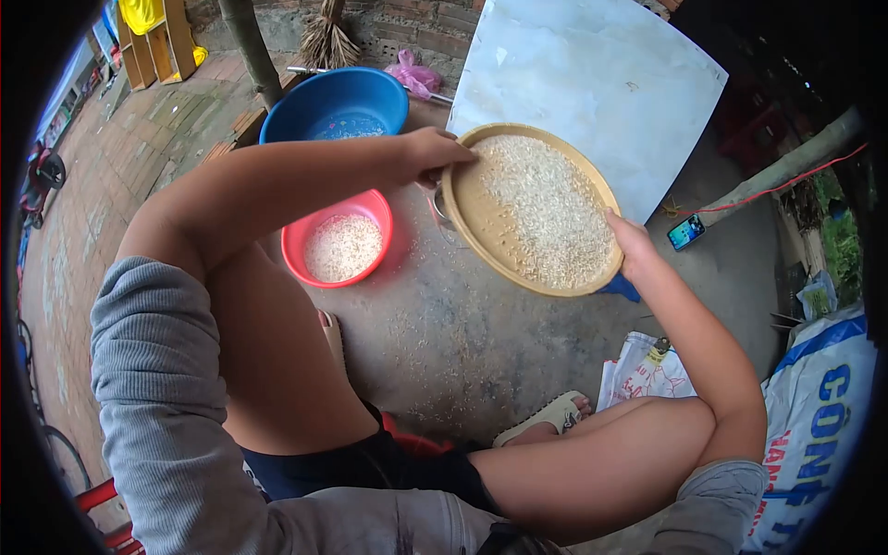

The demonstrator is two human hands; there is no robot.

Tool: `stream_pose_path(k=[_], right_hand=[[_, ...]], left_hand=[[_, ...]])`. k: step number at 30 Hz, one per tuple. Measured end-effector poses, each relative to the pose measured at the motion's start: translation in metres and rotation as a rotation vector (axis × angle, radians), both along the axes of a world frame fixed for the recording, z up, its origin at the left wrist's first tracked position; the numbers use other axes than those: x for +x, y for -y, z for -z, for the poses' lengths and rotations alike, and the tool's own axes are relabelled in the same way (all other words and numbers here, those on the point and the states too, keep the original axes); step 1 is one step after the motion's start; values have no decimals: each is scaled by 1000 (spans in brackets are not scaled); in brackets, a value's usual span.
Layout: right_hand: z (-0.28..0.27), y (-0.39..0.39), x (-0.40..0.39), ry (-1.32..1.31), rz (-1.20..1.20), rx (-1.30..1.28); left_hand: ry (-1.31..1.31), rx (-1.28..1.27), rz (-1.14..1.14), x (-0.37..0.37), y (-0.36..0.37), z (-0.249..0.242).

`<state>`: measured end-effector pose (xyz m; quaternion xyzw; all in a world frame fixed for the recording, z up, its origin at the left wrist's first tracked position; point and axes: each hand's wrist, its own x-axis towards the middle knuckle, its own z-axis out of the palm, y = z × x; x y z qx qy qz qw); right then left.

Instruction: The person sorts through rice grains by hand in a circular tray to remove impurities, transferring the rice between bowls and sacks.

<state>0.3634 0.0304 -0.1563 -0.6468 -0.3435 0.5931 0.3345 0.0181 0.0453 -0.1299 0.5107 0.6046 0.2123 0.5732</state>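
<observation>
A round tan tray (476,217) is held up off the floor between my two hands, tilted. White grains (550,208) lie mostly across its middle and right part. My left hand (437,154) grips the tray's upper left rim, thumb on top and fingers partly hidden below. On the opposite side, my right hand (629,245) is closed on the lower right rim. Left of the tray, a red basin (388,231) with pale grains stands on the floor. A blue basin (277,116) with some grains is behind it, partly covered by my left forearm.
A large white board (592,83) stands behind the tray. A phone (685,232) sits by a pole (786,171) at the right. White printed sacks (819,416) lie at the lower right. Scattered grains dot the concrete floor (444,342). A pink bag (413,76) lies near the wall.
</observation>
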Motion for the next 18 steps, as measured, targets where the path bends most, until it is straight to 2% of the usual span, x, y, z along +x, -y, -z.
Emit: stream_pose_path(k=[2, 4, 6, 8, 9, 10, 12, 13, 16, 18], right_hand=[[-24, 22, -35, 11, -72, 73], [-34, 38, -59, 58, -226, 29], [-30, 45, -63, 26, -186, 8], [-20, 40, -48, 27, -37, -5], [-4, 28, -28, 12, -36, 49], [0, 21, -13, 5, -26, 50], [-3, 14, 2, 86, 20, 46], [-5, 11, 2, 10, 76, 2], [-13, 20, -23, -21, 19, 63], [-32, 39, -47, 33, -125, 64]], left_hand=[[70, 39, -119, -23, -13, 4], [159, 0, -174, -43, -24, 6], [153, 26, -246, -38, -18, 12], [67, 134, -274, -18, -7, 21], [-42, 109, -236, 3, 21, -9], [-39, 99, -176, 9, 18, 2], [35, 45, -33, 21, 29, -8], [15, 19, -12, 19, 27, -7], [-9, -12, -75, -7, 7, 1], [-52, 13, -144, -26, 3, 1]])
